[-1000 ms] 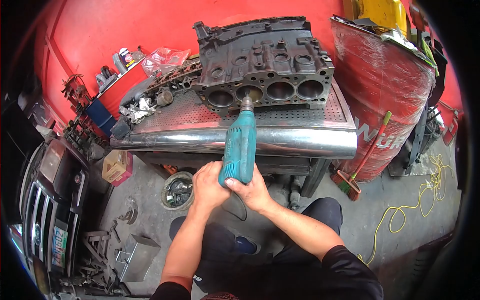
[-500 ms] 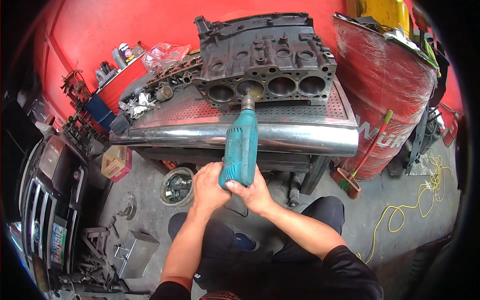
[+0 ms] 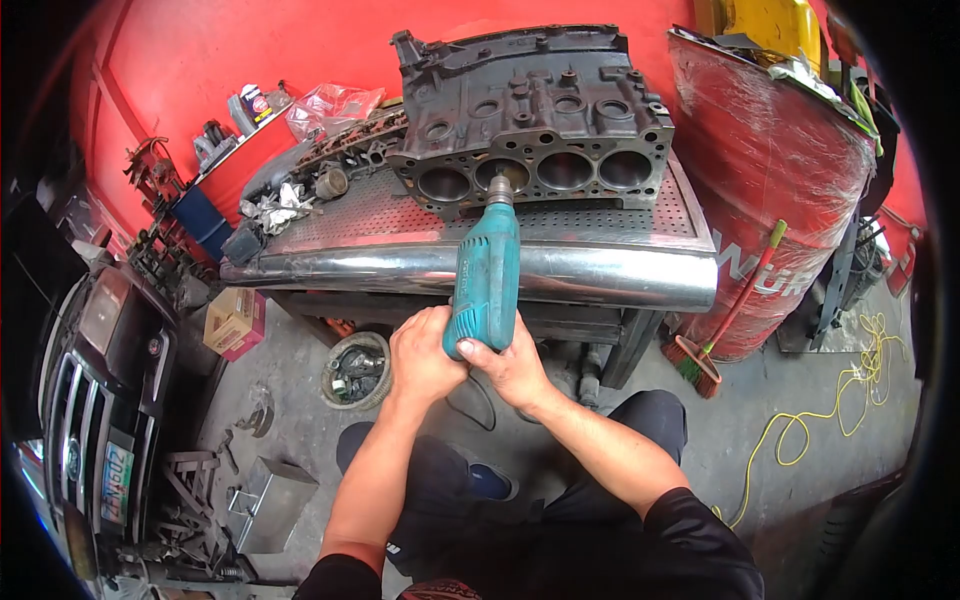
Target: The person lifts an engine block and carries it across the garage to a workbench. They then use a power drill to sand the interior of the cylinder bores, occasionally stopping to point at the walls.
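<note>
A teal power drill [image 3: 486, 275] points away from me, held in both hands. My left hand [image 3: 425, 350] is closed around the left side of its rear grip. On the right, my right hand [image 3: 508, 365] wraps the grip too, thumb across the back of the housing. The metal chuck [image 3: 500, 190] is at the mouth of the second cylinder bore from the left; the tool in it reaches inside, its far end hard to make out. That bore belongs to a dark engine block [image 3: 520, 100] lying on a perforated metal workbench [image 3: 345, 215], bores facing me.
Beside the bench stands a red plastic-wrapped drum [image 3: 770, 180] with a broom [image 3: 740, 310] against it. A basin of parts [image 3: 357, 370] and a cardboard box [image 3: 235, 322] sit on the floor at left, near a vehicle front [image 3: 100, 400]. A yellow cord [image 3: 800, 420] trails at right.
Both hands and the drill have moved slightly toward the bench and the right. The drill is still directed into the same bore.
</note>
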{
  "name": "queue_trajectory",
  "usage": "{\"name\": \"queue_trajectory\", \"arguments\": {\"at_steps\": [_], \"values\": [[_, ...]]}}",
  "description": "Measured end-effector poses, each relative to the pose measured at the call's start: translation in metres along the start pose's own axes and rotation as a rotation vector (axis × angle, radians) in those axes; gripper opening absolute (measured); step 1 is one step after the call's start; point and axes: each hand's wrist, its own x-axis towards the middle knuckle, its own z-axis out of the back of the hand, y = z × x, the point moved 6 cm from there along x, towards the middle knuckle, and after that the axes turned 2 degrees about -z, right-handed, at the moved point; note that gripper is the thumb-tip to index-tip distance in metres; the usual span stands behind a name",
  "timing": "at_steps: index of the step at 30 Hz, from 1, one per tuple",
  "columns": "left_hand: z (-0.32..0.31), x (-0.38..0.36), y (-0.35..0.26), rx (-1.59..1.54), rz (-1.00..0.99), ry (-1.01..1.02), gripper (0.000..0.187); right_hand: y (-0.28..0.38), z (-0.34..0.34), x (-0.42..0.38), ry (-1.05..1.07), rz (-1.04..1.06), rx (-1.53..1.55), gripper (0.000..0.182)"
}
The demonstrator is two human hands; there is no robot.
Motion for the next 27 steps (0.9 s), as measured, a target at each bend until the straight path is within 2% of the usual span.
{"name": "queue_trajectory", "arguments": {"at_steps": [11,14,27], "values": [[0.003,-0.016,-0.001,-0.040,0.015,-0.017,0.031,0.000,-0.007,-0.015,0.006,-0.019,-0.002,0.073],[0.004,-0.010,-0.003,0.001,-0.019,-0.020,0.029,-0.001,-0.005,-0.011,-0.002,-0.044,0.006,0.074],[-0.007,0.015,0.006,0.011,0.047,0.034,0.030,0.009,0.006,0.015,-0.028,-0.005,-0.021,0.079]]}}
